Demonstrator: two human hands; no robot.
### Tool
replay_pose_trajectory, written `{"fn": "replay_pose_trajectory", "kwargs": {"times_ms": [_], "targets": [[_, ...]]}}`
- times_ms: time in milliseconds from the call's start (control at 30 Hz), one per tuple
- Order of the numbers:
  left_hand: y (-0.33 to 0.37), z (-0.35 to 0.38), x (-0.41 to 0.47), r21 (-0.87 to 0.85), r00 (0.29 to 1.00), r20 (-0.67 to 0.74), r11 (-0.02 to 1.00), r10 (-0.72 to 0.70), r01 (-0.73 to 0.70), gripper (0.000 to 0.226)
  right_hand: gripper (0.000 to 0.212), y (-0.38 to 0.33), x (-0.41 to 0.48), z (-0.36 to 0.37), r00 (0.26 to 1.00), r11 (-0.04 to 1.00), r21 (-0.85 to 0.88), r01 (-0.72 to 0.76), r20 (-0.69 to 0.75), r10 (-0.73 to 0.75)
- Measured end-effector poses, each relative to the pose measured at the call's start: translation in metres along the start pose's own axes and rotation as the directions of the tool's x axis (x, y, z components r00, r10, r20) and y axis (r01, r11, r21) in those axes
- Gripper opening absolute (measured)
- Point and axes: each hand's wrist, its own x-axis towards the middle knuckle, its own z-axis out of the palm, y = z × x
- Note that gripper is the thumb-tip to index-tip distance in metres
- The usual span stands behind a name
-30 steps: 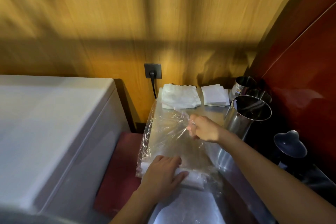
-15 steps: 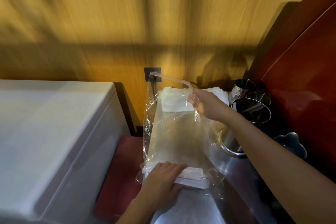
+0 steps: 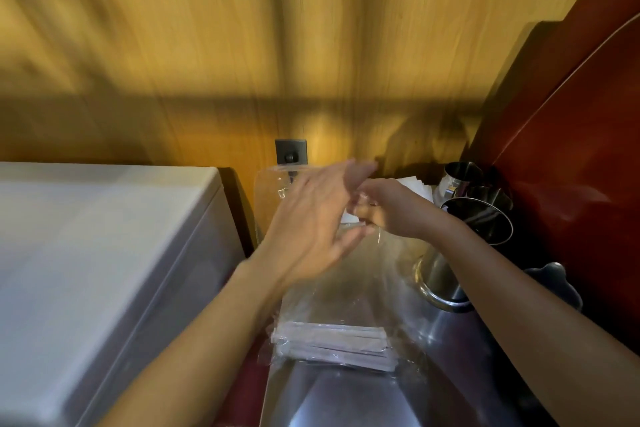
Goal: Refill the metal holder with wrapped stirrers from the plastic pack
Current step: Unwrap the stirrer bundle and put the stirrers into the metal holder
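Clear plastic pack [image 3: 332, 291] stood held up by its top edge in the pinched right hand [image 3: 384, 210], wrapped stirrers [image 3: 332, 343] lying at its bottom on the steel counter [image 3: 346, 399]; the left hand [image 3: 311, 229], fingers spread and holding nothing (blurred), would best part the mouth and reach down. Metal holder [image 3: 467, 243] waited just right, napkins [image 3: 412, 184] behind, smaller cups beyond; only the limp film obstructed.

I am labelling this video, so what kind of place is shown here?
Probably a cafe or hotel drinks station: a steel counter, metal holders beside napkins, and a pack of wrapped stirrers.

Two hands [image 3: 313, 218], one plastic pack [image 3: 332, 288], three metal holders [image 3: 474, 218].
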Motion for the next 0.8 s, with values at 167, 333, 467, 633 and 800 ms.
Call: {"fn": "replay_pose_trajectory", "kwargs": {"times_ms": [167, 333, 467, 633, 800], "targets": [[-0.019, 0.003, 0.040, 0.202, 0.928, 0.364, 0.979, -0.081, 0.006, 0.082, 0.021, -0.002, -0.006, -0.006, 1.000, 1.000, 0.002, -0.007, -0.006, 0.007], [-0.049, -0.008, 0.036, 0.117, 0.972, 0.235, 0.993, -0.028, 0.000, 0.006, 0.066, 0.013, -0.019, -0.009, 0.990, 0.971, 0.220, -0.094, -0.086, 0.115], [-0.060, -0.014, 0.024, -0.056, 0.959, 0.194, 0.973, -0.209, 0.224, 0.005, 0.081, 0.029, -0.034, 0.014, 0.958, 0.869, 0.485, -0.098, -0.190, 0.214], [-0.062, -0.021, 0.016, -0.099, 0.957, 0.136, 0.957, -0.257, 0.271, 0.015, 0.025, 0.044, -0.032, 0.055, 0.905, 0.828, 0.557, -0.073, -0.312, 0.290], [-0.021, -0.024, 0.027, 0.206, 0.983, 0.040, 0.961, 0.178, -0.183, 0.043, 0.021, 0.036, -0.035, 0.046, 0.922, 0.874, 0.478, -0.083, -0.297, 0.249]]}}
